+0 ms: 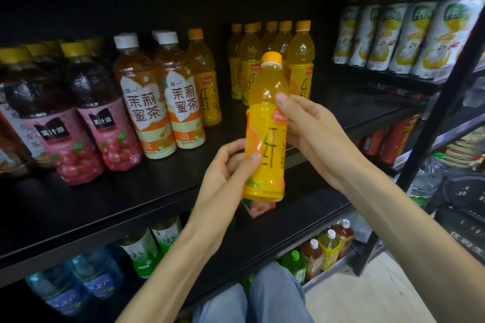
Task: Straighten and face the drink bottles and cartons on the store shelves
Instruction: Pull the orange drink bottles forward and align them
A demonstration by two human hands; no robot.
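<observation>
I hold an orange juice bottle (266,126) with an orange cap upright in front of the black shelf (110,207), off its surface. My left hand (225,173) grips its lower half, thumb across the label. My right hand (307,123) grips the upper part, thumb on the shoulder. Behind it, several matching orange juice bottles (273,60) stand in a group at the back of the shelf. One more orange juice bottle (203,78) stands left of them, beside two jasmine tea bottles (160,102).
Pink-labelled dark juice bottles (91,118) fill the shelf's left. White-and-yellow drink bottles (409,37) line a neighbouring shelf at the right, behind a black upright post (441,97). Green tea and water bottles (99,270) sit on the lower shelf. A small carton (258,208) shows under the held bottle.
</observation>
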